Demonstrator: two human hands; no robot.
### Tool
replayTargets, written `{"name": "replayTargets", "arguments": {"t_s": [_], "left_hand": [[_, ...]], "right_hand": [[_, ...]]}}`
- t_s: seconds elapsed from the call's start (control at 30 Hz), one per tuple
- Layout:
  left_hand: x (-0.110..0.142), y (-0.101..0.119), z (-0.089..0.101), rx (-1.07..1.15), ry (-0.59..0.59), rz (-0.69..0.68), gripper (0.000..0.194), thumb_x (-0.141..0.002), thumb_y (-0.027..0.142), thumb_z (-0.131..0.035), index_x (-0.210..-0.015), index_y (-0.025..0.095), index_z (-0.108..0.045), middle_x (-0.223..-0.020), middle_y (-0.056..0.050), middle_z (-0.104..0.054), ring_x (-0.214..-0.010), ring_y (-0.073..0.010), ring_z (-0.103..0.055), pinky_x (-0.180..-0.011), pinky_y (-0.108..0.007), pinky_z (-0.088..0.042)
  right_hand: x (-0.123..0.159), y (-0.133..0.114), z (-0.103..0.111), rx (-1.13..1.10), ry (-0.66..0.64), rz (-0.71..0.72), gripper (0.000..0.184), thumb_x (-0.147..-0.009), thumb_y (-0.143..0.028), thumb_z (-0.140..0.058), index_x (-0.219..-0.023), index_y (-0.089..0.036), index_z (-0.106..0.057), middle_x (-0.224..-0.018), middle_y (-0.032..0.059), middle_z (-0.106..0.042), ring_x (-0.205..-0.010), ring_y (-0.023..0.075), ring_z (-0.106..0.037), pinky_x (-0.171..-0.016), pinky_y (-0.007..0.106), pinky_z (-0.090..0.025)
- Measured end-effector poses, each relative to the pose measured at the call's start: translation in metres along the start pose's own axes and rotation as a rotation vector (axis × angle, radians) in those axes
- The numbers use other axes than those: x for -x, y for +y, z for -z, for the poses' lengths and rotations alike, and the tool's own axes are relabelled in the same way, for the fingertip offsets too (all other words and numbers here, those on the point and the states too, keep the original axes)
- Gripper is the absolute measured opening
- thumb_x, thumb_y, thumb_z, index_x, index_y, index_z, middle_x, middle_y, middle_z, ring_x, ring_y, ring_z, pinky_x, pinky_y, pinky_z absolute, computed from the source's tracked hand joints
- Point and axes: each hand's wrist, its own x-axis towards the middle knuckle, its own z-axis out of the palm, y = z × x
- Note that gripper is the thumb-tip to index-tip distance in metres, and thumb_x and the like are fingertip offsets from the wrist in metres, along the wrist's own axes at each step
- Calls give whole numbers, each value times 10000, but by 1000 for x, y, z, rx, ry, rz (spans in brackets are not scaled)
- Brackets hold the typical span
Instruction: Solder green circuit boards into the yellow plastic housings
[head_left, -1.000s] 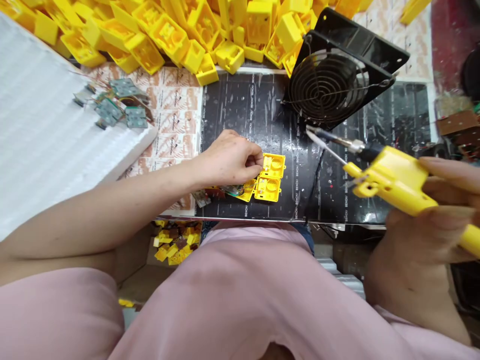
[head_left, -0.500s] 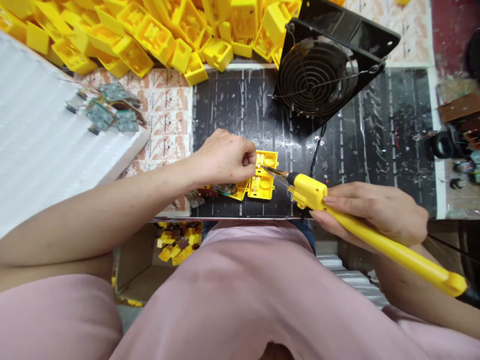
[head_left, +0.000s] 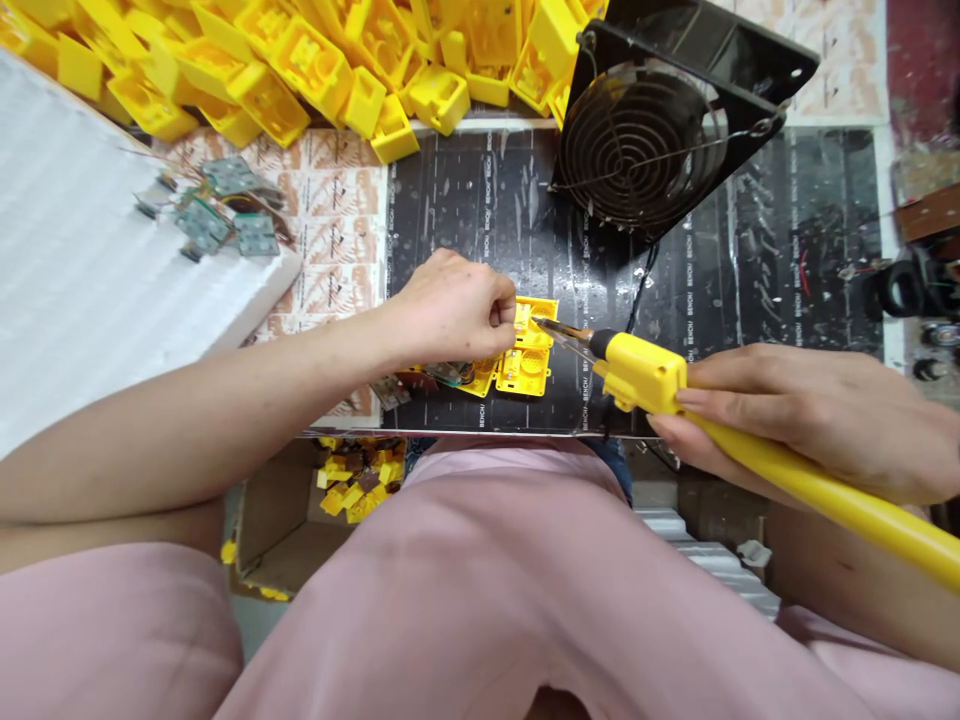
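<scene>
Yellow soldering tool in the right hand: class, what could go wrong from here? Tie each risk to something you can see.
1. The metal tip of the yellow soldering tool is close to the left hand; if hot, a slip might burn the fingers.
2. The tip is at the upper yellow case; heat could mark its plastic.
3. The tool crosses the black cord, which it might snag.
</scene>
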Motion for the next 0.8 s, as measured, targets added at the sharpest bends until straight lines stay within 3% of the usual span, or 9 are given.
{"name": "replayTargets", "arguments": {"t_s": [0.2, 0.3, 0.4, 0.53, 0.63, 0.8], "left_hand": [[0, 2, 1, -21, -23, 24, 150, -782, 234, -586, -750, 198, -728, -687, 5, -720, -684, -176, -683, -854, -330, -541], [0, 1, 0, -22, 2, 1, 142, -778, 243, -588, -739, 200, -717, -676, 10, -713, -674, -168, -676, -887, -338, -550], [0, 1, -2, -31, 10, 19, 130, -771, 243, -592, -731, 200, -708, -683, 5, -717, -694, -177, -685, -931, -365, -553], [0, 3, -1, -41, -3, 41, 135, -784, 252, -591, -755, 198, -712, -726, -4, -743, -733, -194, -700, -984, -406, -548], [1, 2, -1, -37, 8, 21, 153, -784, 257, -581, -764, 200, -721, -729, -4, -744, -727, -185, -691, -986, -396, -548], [2, 1, -2, -52, 15, 11, 171, -780, 268, -575, -780, 202, -733, -730, -6, -735, -753, -186, -690, -973, -381, -532]], "right_hand": [[5, 4, -6, -11, 28, 56, 165, -1047, -330, -654, -903, -261, -693, -823, 3, -775, -697, 140, -754, -646, 263, -649], [2, 4, -10, -32, 50, 48, 37, -995, -299, -729, -963, -304, -712, -843, -28, -792, -709, 151, -767, -639, 281, -651], [-3, 4, -12, -64, 68, 77, 152, -932, -247, -799, -1012, -354, -727, -854, -66, -803, -694, 149, -770, -644, 281, -651], [-5, 5, -5, -50, 23, 87, 46, -999, -311, -726, -957, -314, -708, -835, -35, -794, -716, 154, -770, -659, 284, -650], [-4, 6, -2, -27, 3, 25, 256, -1075, -386, -605, -857, -288, -696, -754, -13, -756, -707, 151, -759, -659, 284, -644], [1, 7, -7, -33, 116, -9, 313, -1085, -475, -583, -864, -289, -705, -734, -4, -757, -669, 148, -757, -632, 258, -626]]}}
